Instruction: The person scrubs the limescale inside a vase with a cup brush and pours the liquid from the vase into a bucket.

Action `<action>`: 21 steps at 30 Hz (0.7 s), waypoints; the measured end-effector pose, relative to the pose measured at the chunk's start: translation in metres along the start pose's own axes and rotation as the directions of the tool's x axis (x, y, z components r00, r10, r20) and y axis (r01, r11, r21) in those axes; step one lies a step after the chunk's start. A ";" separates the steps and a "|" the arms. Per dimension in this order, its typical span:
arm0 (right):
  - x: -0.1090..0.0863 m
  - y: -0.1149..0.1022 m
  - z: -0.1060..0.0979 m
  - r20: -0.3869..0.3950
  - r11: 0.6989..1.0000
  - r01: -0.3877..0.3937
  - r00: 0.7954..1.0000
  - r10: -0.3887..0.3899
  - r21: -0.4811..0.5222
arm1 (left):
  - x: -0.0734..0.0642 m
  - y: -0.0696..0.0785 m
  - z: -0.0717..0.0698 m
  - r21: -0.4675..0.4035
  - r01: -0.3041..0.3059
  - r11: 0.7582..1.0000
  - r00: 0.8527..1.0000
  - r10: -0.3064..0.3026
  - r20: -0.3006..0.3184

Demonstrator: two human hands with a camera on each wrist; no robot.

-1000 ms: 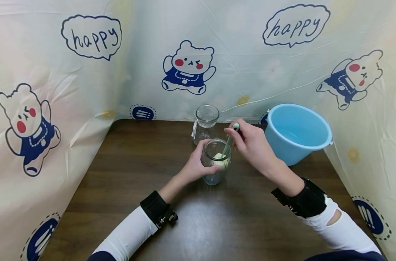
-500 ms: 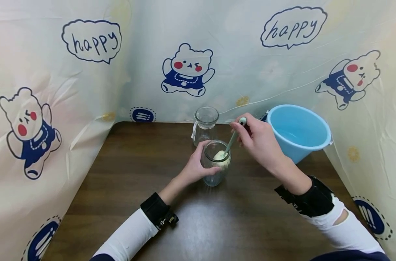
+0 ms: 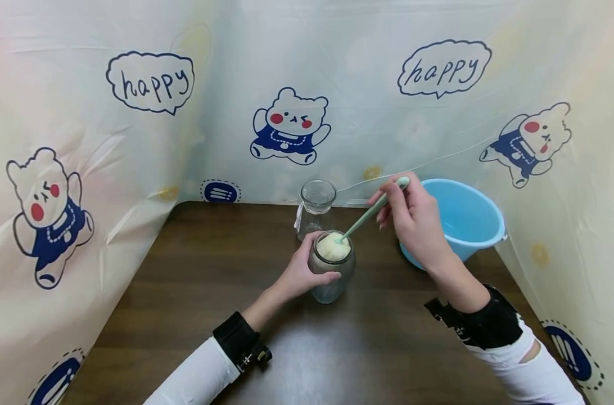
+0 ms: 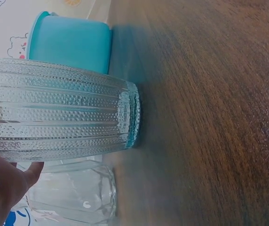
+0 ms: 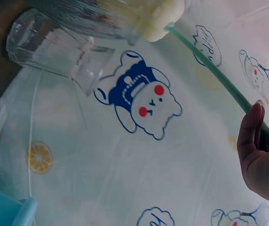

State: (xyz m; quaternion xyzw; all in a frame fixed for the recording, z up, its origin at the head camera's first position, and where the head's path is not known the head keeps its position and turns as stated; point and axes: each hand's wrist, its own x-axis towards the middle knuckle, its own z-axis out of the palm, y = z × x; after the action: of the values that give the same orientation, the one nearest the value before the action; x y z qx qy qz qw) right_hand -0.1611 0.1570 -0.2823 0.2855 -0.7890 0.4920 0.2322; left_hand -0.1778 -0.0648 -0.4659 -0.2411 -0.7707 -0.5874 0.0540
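Observation:
A ribbed clear glass jar (image 3: 332,287) stands on the table, its textured side filling much of the left wrist view. My left hand (image 3: 299,270) grips it from the left, thumb across the front below the rim. A sponge bottle brush (image 3: 370,216) has its cream sponge head (image 3: 333,247) in the jar's mouth, bulging at the rim; the right wrist view shows the head (image 5: 165,21) poking out of the glass. My right hand (image 3: 415,216) holds the green handle near its upper end, and the handle slants up to the right.
Right behind the jar stands a clear glass carafe (image 3: 317,197) with a white tie at its neck. A light-blue bucket (image 3: 469,225) sits at the back right, partly behind my right hand. A printed curtain (image 3: 368,129) surrounds the brown table (image 3: 211,253).
My right hand has moved up and to the right, drawing the sponge head from inside the jar up to its mouth. The left hand keeps its hold. The head view has tilted upward slightly.

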 end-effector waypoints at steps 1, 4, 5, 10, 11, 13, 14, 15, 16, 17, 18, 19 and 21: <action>0.001 -0.003 -0.003 -0.014 1.000 -0.008 1.000 0.009 0.020 | -0.001 -0.001 0.000 0.003 0.007 1.000 1.000 -0.007 -0.003; 0.003 -0.011 -0.016 -0.057 0.991 -0.045 0.997 0.053 0.127 | -0.004 -0.001 0.000 0.002 0.031 1.000 1.000 -0.031 -0.002; 0.004 -0.013 -0.021 -0.070 0.983 -0.049 0.996 0.062 0.177 | -0.005 0.005 -0.001 0.004 0.040 0.999 0.999 -0.040 0.004; 0.007 -0.022 -0.051 -0.142 0.930 -0.030 0.986 0.088 0.368 | -0.005 0.019 -0.004 -0.014 0.043 0.999 0.999 -0.043 0.034; 0.007 -0.023 -0.056 -0.164 0.924 -0.017 0.983 0.086 0.382 | -0.005 0.024 -0.005 -0.016 0.037 0.999 0.999 -0.036 0.034; 0.006 -0.024 -0.065 -0.213 0.923 0.008 0.974 0.080 0.385 | -0.004 0.023 -0.006 -0.028 0.021 0.999 0.999 -0.020 0.030; 0.006 -0.025 -0.068 -0.238 0.925 0.023 0.968 0.074 0.380 | -0.004 0.022 -0.006 -0.027 0.014 1.000 1.000 -0.013 0.028; 0.006 -0.024 -0.070 -0.268 0.930 0.041 0.962 0.062 0.365 | -0.004 0.027 -0.007 -0.028 0.008 1.000 1.000 -0.007 0.025; 0.006 -0.023 -0.073 -0.291 0.936 0.050 0.955 0.058 0.349 | -0.004 0.031 -0.007 -0.033 0.008 0.999 1.000 -0.007 0.023; 0.006 -0.021 -0.075 -0.310 0.939 0.064 0.949 0.047 0.338 | -0.004 0.029 -0.007 -0.037 0.001 0.999 1.000 0.000 0.024; 0.006 -0.019 -0.076 -0.324 0.945 0.071 0.945 0.038 0.320 | -0.003 0.026 -0.007 -0.035 -0.001 0.999 1.000 0.001 0.024; 0.006 -0.017 -0.078 -0.330 0.960 0.067 0.943 0.027 0.271 | -0.002 0.022 -0.006 -0.032 0.001 0.999 1.000 0.000 0.024; 0.004 -0.010 -0.080 -0.315 0.989 0.022 0.949 0.025 0.145 | -0.001 0.013 -0.004 -0.022 0.011 1.000 1.000 -0.010 0.023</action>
State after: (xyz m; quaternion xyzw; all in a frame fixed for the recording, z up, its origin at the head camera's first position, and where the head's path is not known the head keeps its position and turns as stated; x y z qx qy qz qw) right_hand -0.1506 0.2252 -0.2405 0.2186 -0.7035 0.5883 0.3335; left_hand -0.1725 -0.0664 -0.4534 -0.2443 -0.7661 -0.5932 0.0396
